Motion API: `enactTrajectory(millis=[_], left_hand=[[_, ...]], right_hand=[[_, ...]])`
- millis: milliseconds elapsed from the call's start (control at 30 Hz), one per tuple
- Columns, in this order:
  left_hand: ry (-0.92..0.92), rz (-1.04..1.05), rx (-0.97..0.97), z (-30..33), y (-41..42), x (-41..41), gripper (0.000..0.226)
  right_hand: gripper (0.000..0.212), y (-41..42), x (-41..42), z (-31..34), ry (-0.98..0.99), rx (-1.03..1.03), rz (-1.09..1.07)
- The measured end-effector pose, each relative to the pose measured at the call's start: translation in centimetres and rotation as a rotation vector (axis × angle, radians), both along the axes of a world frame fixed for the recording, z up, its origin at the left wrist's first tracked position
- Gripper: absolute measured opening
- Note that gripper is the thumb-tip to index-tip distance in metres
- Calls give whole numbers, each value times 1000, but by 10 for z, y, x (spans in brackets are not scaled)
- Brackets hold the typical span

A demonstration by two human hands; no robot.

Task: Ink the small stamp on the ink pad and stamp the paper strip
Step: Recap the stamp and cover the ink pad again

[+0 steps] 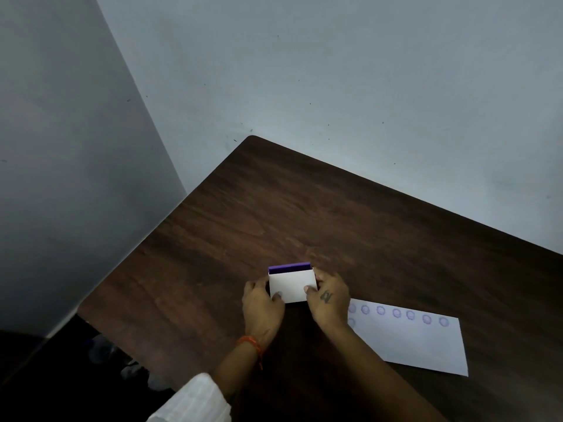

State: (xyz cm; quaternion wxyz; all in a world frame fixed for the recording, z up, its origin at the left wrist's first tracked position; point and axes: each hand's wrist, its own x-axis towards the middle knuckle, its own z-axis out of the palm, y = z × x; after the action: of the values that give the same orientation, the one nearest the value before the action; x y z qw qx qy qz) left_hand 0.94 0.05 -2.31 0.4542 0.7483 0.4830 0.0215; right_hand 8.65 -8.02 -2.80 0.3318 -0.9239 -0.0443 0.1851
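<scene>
The ink pad [291,284] is a small white box with a purple strip showing along its far edge. It rests on the dark wooden table [274,214], held between both hands. My left hand [262,306] grips its left side with the thumb on the white top. My right hand [330,296] grips its right side, thumb also on top. The white paper strip [417,339] lies flat to the right, partly under my right wrist, with a row of several purple round stamp marks along its far edge. No small stamp is visible.
The table's left edge runs diagonally from its rounded far corner [253,137] to the near left. Grey walls stand behind and to the left. Beyond the left edge is a dark floor with dim objects [122,357].
</scene>
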Motion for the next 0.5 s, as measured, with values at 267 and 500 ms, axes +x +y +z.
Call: enactTrajectory(millis=[267,500], left_hand=[[-35,28,21,-5,5,-1,33],[-37,25,28,-8,14,-1,29]], right_hand=[[31,0,4,-3,48,7,-37],[40,-3,9,-2,15,-20,33]])
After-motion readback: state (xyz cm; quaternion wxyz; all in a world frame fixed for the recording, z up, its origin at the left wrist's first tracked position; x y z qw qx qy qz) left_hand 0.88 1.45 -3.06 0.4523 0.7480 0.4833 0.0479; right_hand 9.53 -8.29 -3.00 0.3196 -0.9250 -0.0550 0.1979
